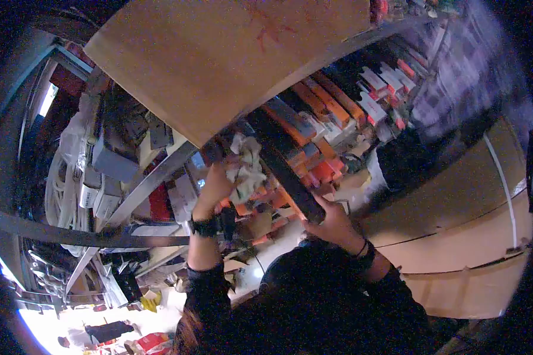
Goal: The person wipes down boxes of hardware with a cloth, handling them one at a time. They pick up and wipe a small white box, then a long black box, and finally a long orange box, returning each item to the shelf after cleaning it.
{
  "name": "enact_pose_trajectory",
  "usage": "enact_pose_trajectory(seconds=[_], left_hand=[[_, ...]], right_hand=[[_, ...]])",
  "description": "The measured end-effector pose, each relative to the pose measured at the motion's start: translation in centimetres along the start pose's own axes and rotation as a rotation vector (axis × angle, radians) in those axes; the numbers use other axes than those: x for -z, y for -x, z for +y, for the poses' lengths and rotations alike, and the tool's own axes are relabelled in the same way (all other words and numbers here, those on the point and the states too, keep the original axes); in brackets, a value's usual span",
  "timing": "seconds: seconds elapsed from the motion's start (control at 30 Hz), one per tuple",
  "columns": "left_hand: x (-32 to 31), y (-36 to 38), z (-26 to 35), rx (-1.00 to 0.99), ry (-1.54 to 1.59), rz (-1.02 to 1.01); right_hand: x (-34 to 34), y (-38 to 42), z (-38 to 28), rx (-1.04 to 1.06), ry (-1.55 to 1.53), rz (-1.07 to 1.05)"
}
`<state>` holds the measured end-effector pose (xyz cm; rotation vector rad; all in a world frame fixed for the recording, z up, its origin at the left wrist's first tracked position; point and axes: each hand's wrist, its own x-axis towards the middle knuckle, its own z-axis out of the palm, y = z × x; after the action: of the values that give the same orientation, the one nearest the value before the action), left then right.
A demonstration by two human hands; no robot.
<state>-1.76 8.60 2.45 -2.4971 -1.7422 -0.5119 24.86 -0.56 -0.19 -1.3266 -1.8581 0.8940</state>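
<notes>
My right hand [336, 225] grips the near end of a long, narrow dark box [287, 174], with the thumb on top. The box slants away toward the shelf, and its far end goes into shadow under a brown board. A crumpled, pale, patterned cloth [249, 164] is in my left hand [217, 186], just left of the dark box. The fingers of that hand are partly hidden by the cloth and by shadow.
A large brown cardboard sheet [231, 53] overhangs the shelf. Orange and white long boxes [326, 100] are stacked behind. Metal shelf bars [148, 186] cross at left near grey boxes [115, 157]. Large cartons [456, 236] stand at right. A person [95, 334] is far off, lower left.
</notes>
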Motion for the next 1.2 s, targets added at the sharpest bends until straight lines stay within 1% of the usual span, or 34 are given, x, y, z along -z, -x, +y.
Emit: enact_pose_trajectory(seconds=[0.03,0.07,0.1,0.17,0.2,0.23,0.3,0.33,0.37,0.43,0.47,0.5,0.53,0.57,0.6,0.63,0.7,0.73,0.77,0.83,0.87,0.9,0.97,1.0,1.03,1.1,1.13,1.17,1.2], left_hand=[[1.3,0.8,0.5,0.090,0.283,-0.070],[2.5,1.3,1.1,0.180,0.567,-0.139],[3.8,1.7,1.9,0.178,0.569,-0.134],[5.6,2.4,3.2,0.411,0.603,0.207],[5.6,3.0,2.6,0.439,0.600,0.260],[5.6,3.4,2.1,0.443,0.603,0.269],[5.5,4.2,1.5,0.383,0.556,0.390],[4.9,4.7,1.2,0.345,0.552,0.507],[5.6,4.7,2.2,0.349,0.553,0.513],[6.8,4.5,5.1,0.323,0.678,0.412],[5.9,4.4,6.1,0.145,0.619,0.413],[5.5,4.0,6.9,0.008,0.581,0.316],[5.3,2.8,9.4,-0.094,0.576,0.317],[3.3,3.0,9.6,-0.160,0.742,0.099],[0.8,3.3,11.0,0.247,1.452,-0.172],[-0.8,2.7,11.5,0.245,1.453,-0.168],[-3.5,1.6,11.5,0.149,1.397,-0.274],[-3.6,0.4,11.3,0.136,1.435,-0.330],[-3.4,-0.2,11.2,0.136,1.436,-0.334],[-1.7,-0.5,10.8,-0.095,0.754,-0.109],[-2.5,-0.6,9.5,-0.166,0.535,-0.120],[-3.3,-1.0,8.5,-0.170,0.532,-0.122],[-2.8,-2.1,8.2,-0.092,0.782,-0.225],[-2.0,-1.8,8.3,-0.242,0.533,-0.108],[-1.9,-1.8,8.0,-0.252,0.533,-0.112],[-1.8,-1.5,7.5,-0.042,0.834,-0.219],[-1.1,-1.5,7.9,-0.132,0.612,-0.087],[-1.3,-1.5,7.4,-0.146,0.613,-0.092],[-1.9,-1.4,6.5,0.112,0.833,-0.003]], right_hand=[[-1.1,0.6,2.0,-0.122,-0.353,-0.119],[-1.3,0.7,2.5,-0.242,-0.704,-0.239],[-1.0,0.9,2.5,-0.239,-0.700,-0.238],[0.7,1.2,0.8,-0.457,-1.203,-0.367],[0.7,1.4,0.8,-0.408,-1.244,-0.388],[0.3,1.7,1.9,-0.406,-1.237,-0.394],[-1.1,2.5,4.7,-0.387,-1.127,-0.461],[-1.0,2.6,4.3,-0.385,-1.122,-0.467],[-0.7,2.6,3.5,-0.386,-1.145,-0.441],[-0.8,3.0,3.4,-0.390,-1.160,-0.417],[-1.4,3.2,4.0,-0.611,-1.448,-0.325],[-2.0,3.4,4.6,-0.837,-1.728,-0.214],[-2.5,3.3,5.3,-0.841,-1.721,-0.218],[-2.9,3.2,5.9,-0.799,-1.621,-0.231],[-3.1,3.0,6.2,-0.752,-1.523,-0.243],[-3.0,2.8,5.9,-0.751,-1.519,-0.244],[-2.8,2.6,4.9,-0.752,-1.947,-0.283],[-2.7,2.4,4.3,-0.753,-1.950,-0.278],[-2.4,2.0,3.7,-0.771,-1.939,-0.259],[-2.5,2.3,3.8,-0.802,-1.933,-0.236],[-2.9,2.2,4.5,-0.739,-1.836,-0.306],[-3.0,2.1,4.9,-0.673,-1.738,-0.371],[-2.5,2.1,4.5,-0.666,-1.765,-0.396],[-2.1,2.2,4.2,-0.660,-1.786,-0.425],[-1.8,2.2,4.1,-0.654,-1.791,-0.414],[-1.3,2.4,4.0,-0.901,-1.895,-0.338],[-1.4,2.5,4.4,-0.889,-1.900,-0.327],[-1.8,2.6,5.1,-0.622,-1.478,-0.394],[-1.9,2.8,5.5,-0.368,-1.049,-0.432]])
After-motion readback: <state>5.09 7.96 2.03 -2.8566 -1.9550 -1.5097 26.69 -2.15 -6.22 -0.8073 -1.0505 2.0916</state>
